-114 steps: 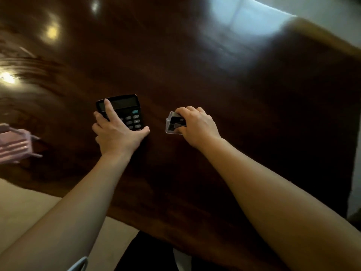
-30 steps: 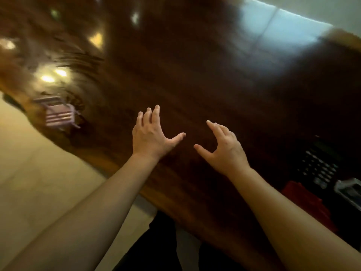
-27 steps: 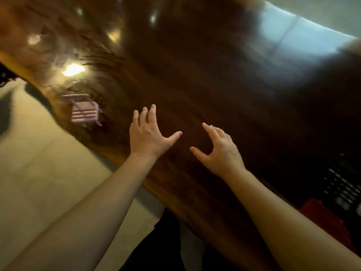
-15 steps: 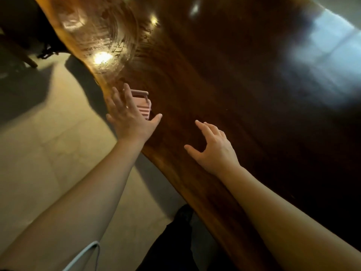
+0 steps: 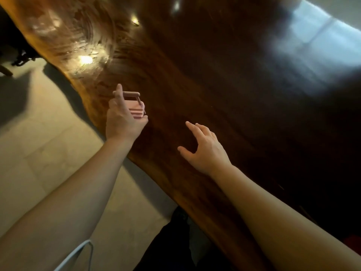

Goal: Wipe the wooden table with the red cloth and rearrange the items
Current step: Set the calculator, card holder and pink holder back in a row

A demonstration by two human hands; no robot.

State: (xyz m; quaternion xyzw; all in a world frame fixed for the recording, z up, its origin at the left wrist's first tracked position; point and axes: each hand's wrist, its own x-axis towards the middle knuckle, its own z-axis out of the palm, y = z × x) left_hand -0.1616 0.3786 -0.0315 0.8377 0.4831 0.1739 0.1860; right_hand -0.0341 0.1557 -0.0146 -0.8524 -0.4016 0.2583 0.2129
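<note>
- Far left, only pale floor [image 5: 39, 153] showed beside the curved near edge of the wooden table [image 5: 214, 75].
- The left hand [image 5: 122, 118] was at the small pink slatted item [image 5: 136, 107], which sat close to that near edge. The fingers curled round its near side and the thumb tip reached under its right corner, so the hand was partly closed about it. Whether it truly gripped or only touched, I couldn't tell.
- Moving right, the right hand [image 5: 205, 151] hovered over bare wood, fingers spread, thumb out, holding nothing.
- Beyond it the tabletop ran dark and glossy, with window glare at the upper right.
- At the extreme lower right corner there was a sliver of red [image 5: 354, 240], possibly the red cloth; too little showed to be sure.
- On progress: neither hand had the cloth, so wiping was not under way here. My judgement is that the rearranging stage was in hand, the pink item being the piece to shift. Whether the wood had been wiped could not be read from the shine alone.
</note>
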